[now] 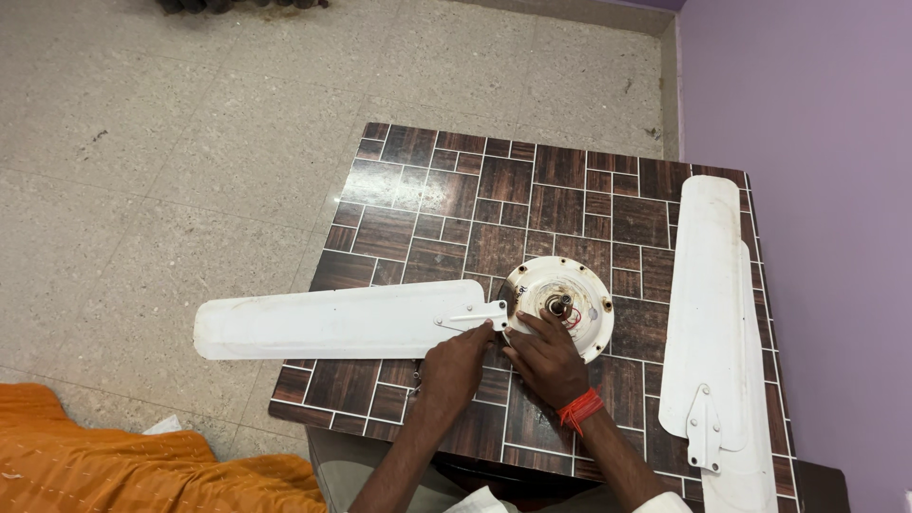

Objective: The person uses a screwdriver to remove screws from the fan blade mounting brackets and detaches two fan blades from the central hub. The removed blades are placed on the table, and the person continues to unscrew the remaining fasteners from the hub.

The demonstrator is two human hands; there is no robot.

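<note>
A round white ceiling fan motor (581,290) lies flat on a brown tile-patterned table (446,209). One long white blade (332,323) is joined to it by a metal bracket (475,315) and sticks out left past the table edge. My left hand (456,369) rests at the bracket where it meets the motor, fingers curled; I cannot see anything held in it. My right hand (544,356), with red thread at the wrist, presses on the motor's near rim, fingers reaching toward the hub.
Two loose white fan blades (714,323) lie stacked along the table's right side. A purple wall (817,190) stands close on the right. Speckled floor (171,142) spreads left and behind. Orange cloth (114,465) lies at the lower left.
</note>
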